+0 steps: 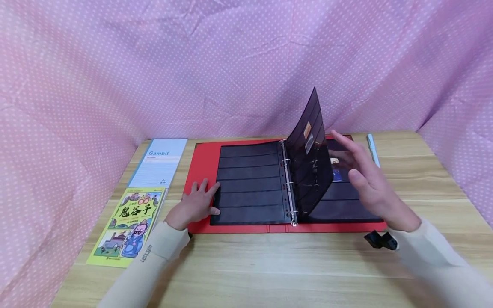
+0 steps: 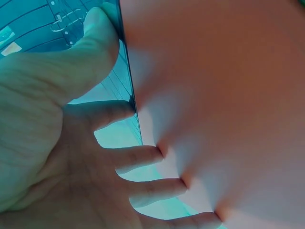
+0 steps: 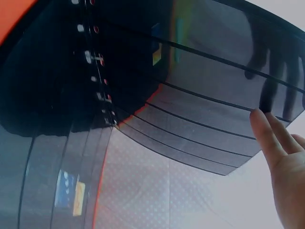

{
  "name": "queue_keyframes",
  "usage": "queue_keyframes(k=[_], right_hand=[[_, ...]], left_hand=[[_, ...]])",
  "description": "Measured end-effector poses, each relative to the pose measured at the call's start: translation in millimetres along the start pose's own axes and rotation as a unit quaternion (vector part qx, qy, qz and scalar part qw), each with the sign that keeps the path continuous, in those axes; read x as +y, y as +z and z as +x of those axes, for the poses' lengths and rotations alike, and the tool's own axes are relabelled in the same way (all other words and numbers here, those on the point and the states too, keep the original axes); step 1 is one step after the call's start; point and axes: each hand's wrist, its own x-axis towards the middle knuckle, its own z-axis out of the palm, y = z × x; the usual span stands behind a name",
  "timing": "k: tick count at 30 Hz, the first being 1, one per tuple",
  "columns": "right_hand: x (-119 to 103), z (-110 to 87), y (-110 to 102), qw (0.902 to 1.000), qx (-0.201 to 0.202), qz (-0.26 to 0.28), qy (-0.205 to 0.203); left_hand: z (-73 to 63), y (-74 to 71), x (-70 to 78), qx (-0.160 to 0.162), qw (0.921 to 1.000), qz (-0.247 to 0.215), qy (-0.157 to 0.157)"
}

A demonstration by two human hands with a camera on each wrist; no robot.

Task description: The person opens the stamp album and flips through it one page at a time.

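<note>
A red ring binder point(image 1: 204, 160) lies spread on the table, with black pocket pages inside. My left hand point(image 1: 196, 203) rests on the left cover, fingers spread, thumb at the edge of the flat left page point(image 1: 248, 184). One page point(image 1: 302, 171) stands nearly upright from the metal rings point(image 1: 287, 184), two small stamp-like pieces point(image 1: 309, 143) showing in its pockets. To its right is my right hand point(image 1: 371, 184), fingers extended; in the right wrist view its fingertips point(image 3: 259, 119) are at the page's surface. On the flat right page point(image 1: 343, 207), a small blue piece point(image 1: 337, 175) shows in a pocket.
At the left are a yellow illustrated book point(image 1: 127, 226) and a pale blue "Gambit" notebook point(image 1: 159, 160). A light blue pen point(image 1: 372, 149) lies behind the right hand. Pink dotted cloth point(image 1: 246, 64) hangs at the back and sides of the wooden table point(image 1: 269, 269).
</note>
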Motion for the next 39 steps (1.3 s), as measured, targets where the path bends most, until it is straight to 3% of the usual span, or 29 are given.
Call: queue_keyframes(k=[4, 10, 14, 21, 26, 30, 33, 36, 39], right_hand=[[8.1, -2.5, 7.2, 0.9992, -0.026, 0.001, 0.030], [17.7, -11.0, 21.8, 0.9876, -0.093, -0.071, 0.105], [23.7, -20.2, 30.2, 0.9684, -0.139, -0.138, 0.155], [35.0, -33.2, 43.7, 0.9267, -0.215, -0.197, 0.237], [39.6, -34.0, 50.8, 0.9160, -0.239, -0.219, 0.236], [41.3, -33.2, 56.9, 0.9115, -0.259, -0.219, 0.233], [42.7, -33.2, 61.3, 0.9030, -0.277, -0.236, 0.230], [43.0, -33.1, 64.4, 0.8957, -0.285, -0.261, 0.221], [42.1, -32.9, 65.5, 0.8904, -0.291, -0.276, 0.216]], left_hand=[[0.4, -1.2, 0.5, 0.000, 1.0000, 0.005, -0.002], [1.2, -0.2, -0.4, 0.002, 1.0000, 0.006, 0.001], [0.8, 0.7, -0.7, 0.006, 1.0000, -0.002, 0.005], [-2.4, -0.5, -3.5, 0.009, 0.9995, -0.026, 0.018], [-3.4, -8.7, -10.4, 0.038, 0.9952, -0.079, 0.042], [-1.9, -17.7, -9.7, 0.076, 0.9845, -0.147, 0.058], [-0.1, -21.0, -2.1, 0.095, 0.9779, -0.173, 0.068], [2.3, -21.3, 10.3, 0.098, 0.9789, -0.166, 0.067], [5.3, -18.6, 24.4, 0.073, 0.9870, -0.131, 0.057]])
